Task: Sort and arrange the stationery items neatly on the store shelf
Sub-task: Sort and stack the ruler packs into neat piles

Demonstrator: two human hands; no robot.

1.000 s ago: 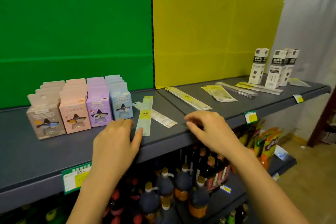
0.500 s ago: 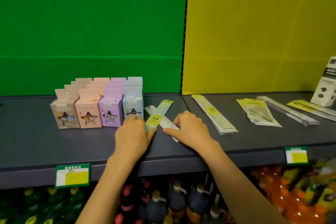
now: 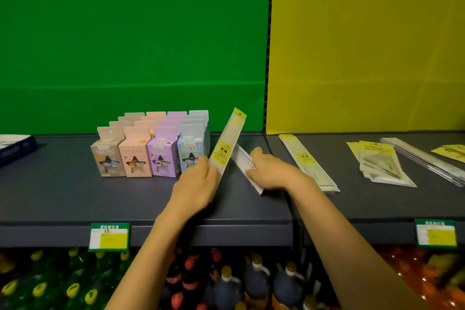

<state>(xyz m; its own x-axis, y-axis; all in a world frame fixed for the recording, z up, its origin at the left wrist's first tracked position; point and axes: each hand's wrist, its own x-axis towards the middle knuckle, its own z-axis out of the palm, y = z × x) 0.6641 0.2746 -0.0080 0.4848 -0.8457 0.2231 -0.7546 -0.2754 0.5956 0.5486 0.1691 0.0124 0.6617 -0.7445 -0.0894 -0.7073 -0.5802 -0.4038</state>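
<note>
Left hand (image 3: 198, 185) clamps the lower end of a green-topped packaged ruler (image 3: 227, 143), its top tilted up off the grey shelf (image 3: 63, 196), just beside the blue box in the pastel box rows (image 3: 151, 148). Right hand (image 3: 270, 172) pins a white ruler (image 3: 243, 160) flat, fingers curled over it. More packaged rulers (image 3: 307, 161) lie to the right.

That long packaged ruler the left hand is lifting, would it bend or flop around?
Probably fairly stiff: the packaged ruler juts up straight from the left hand without sagging. It looks light, since it is pinched only near one end. Its glossy sleeve may be a bit slippery.
</note>
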